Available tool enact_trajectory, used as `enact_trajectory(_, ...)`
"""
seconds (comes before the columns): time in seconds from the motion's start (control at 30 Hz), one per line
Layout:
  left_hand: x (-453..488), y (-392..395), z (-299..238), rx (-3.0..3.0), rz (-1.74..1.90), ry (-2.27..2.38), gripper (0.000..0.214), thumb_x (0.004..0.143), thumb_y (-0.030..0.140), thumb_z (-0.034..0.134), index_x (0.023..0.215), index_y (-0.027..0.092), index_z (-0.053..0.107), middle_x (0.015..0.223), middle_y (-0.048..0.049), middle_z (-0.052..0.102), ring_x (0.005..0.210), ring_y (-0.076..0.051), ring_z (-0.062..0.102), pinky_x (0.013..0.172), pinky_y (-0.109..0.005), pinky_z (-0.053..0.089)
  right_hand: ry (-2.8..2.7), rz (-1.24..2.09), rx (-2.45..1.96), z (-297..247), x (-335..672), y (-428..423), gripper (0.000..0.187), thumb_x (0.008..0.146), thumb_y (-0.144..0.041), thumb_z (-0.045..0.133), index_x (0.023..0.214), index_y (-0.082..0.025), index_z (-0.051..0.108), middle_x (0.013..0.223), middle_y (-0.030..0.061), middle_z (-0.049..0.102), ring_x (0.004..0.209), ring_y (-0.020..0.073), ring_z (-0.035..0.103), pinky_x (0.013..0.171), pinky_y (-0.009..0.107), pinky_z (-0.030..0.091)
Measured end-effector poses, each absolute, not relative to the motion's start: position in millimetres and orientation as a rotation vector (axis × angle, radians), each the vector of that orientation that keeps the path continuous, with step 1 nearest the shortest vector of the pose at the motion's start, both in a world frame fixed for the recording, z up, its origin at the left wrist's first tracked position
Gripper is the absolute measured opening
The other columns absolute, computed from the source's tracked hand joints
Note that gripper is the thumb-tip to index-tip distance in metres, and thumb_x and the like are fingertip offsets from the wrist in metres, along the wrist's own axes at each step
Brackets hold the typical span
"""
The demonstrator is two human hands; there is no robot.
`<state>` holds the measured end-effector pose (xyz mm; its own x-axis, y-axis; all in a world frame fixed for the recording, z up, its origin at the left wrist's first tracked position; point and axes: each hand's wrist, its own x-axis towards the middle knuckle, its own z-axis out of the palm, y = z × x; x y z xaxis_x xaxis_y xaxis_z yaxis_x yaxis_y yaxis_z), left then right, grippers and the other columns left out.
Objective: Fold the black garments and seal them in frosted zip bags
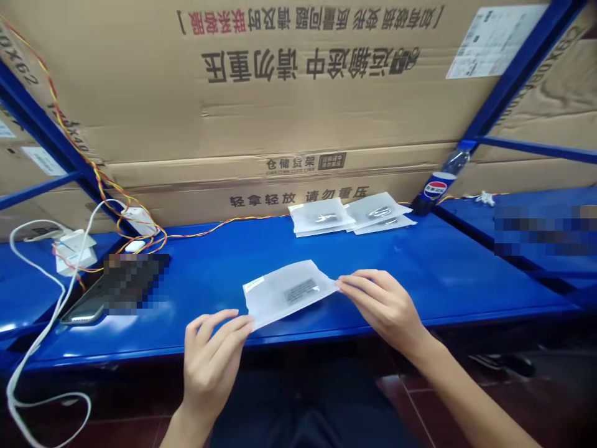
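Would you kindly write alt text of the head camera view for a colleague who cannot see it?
The person's left hand and right hand hold the ends of a translucent white packet containing a dark item, over a blue metal shelf, where more packets lie beside a Pepsi bottle.

A fuzzy patch of blocks covers a flat black thing (128, 283) on the desk (420, 274) at 9 o'clock, so I can't tell what it is. Another fuzzy patch (543, 230) at 3 o'clock hides whatever is there. The dark thing (299, 290) inside the white pouch (275, 305) is too small to make out, and so is the tiny label (254, 284) on that pouch. The paper sheet (494, 40) on the big cardboard box (280, 124) has print too small to read from here. The top edge of the view cuts off that box at 12 o'clock. The bottom edge cuts off the left arm (184, 432) at 7 o'clock and the right arm (466, 398) at 5 o'clock.
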<state>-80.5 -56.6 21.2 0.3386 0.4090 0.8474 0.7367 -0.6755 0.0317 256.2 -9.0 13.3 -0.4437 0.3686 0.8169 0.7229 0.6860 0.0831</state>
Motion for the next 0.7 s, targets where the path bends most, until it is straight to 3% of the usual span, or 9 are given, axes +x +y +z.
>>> enact_trajectory(0.1,-85,-48,12,-2.285,-1.375,-1.065,0.023,0.093,0.000,0.071,0.101,0.021,0.075,0.098,-0.0046,0.084,0.094,-0.024,0.077,0.083,-0.038,0.055,-2.153,-0.458,-0.894,17,240,-12,0.039,0.097,-0.004,0.062,0.134,-0.018,0.069,0.123,0.0134,0.079,0.117,0.0302,0.072,0.095,0.046,0.063)
enact_trajectory(0.2,-86,-37,9,-2.368,-1.525,-1.117,0.021,0.094,0.004,0.071,0.099,0.024,0.075,0.096,-0.0012,0.083,0.090,-0.020,0.076,0.082,-0.035,0.060,-2.328,-0.377,-0.964,22,206,-4,0.055,0.096,-0.002,0.054,0.150,-0.012,0.058,0.150,0.0159,0.066,0.145,0.0339,0.057,0.115,0.052,0.055)
enact_trajectory(0.33,-84,-26,10,-2.186,-1.576,-1.422,0.012,0.099,0.020,0.070,0.108,0.025,0.075,0.111,-0.0045,0.082,0.102,-0.023,0.077,0.092,-0.038,0.062,-2.540,-0.313,-0.958,35,161,39,0.051,0.098,0.001,0.047,0.145,-0.009,0.064,0.142,0.0170,0.071,0.132,0.0306,0.068,0.108,0.044,0.060)
enact_trajectory(0.43,-84,-23,7,-2.014,-1.513,-1.683,0.032,0.101,0.030,0.067,0.132,0.021,0.069,0.125,-0.0115,0.078,0.107,-0.027,0.077,0.090,-0.040,0.064,-2.494,-0.239,-1.065,52,135,85,0.051,0.098,0.002,0.048,0.145,-0.011,0.065,0.144,0.0153,0.071,0.130,0.0294,0.069,0.114,0.044,0.055)
enact_trajectory(0.53,-86,-23,3,-2.088,-1.385,-1.677,0.022,0.101,0.031,0.066,0.119,0.022,0.075,0.113,-0.0091,0.081,0.101,-0.027,0.078,0.088,-0.041,0.063,-2.401,-0.215,-1.165,62,118,122,0.053,0.098,0.002,0.049,0.149,-0.009,0.061,0.153,0.0194,0.063,0.145,0.0335,0.057,0.126,0.052,0.041)
enact_trajectory(0.6,-87,-22,1,-2.144,-1.315,-1.615,0.014,0.101,0.030,0.066,0.105,0.023,0.077,0.104,-0.0070,0.083,0.097,-0.026,0.078,0.088,-0.041,0.061,-2.322,-0.002,-1.211,60,115,134,0.057,0.096,-0.002,0.060,0.153,-0.009,0.058,0.161,0.0200,0.055,0.156,0.0340,0.042,0.131,0.053,0.031)
enact_trajectory(0.67,-87,-21,-1,-2.152,-1.288,-1.573,0.013,0.101,0.029,0.066,0.101,0.023,0.077,0.101,-0.0062,0.083,0.095,-0.026,0.078,0.087,-0.040,0.060,-2.159,0.323,-1.270,53,122,138,0.061,0.090,-0.010,0.074,0.150,-0.014,0.061,0.162,0.0173,0.054,0.158,0.0324,0.039,0.132,0.050,0.031)
enact_trajectory(0.7,-87,-20,-1,-2.147,-1.282,-1.559,0.012,0.101,0.028,0.065,0.101,0.023,0.077,0.101,-0.0059,0.083,0.095,-0.026,0.078,0.087,-0.039,0.059,-2.052,0.463,-1.308,49,130,139,0.055,0.089,-0.016,0.078,0.143,-0.017,0.067,0.157,0.0165,0.059,0.155,0.0329,0.044,0.129,0.050,0.035)
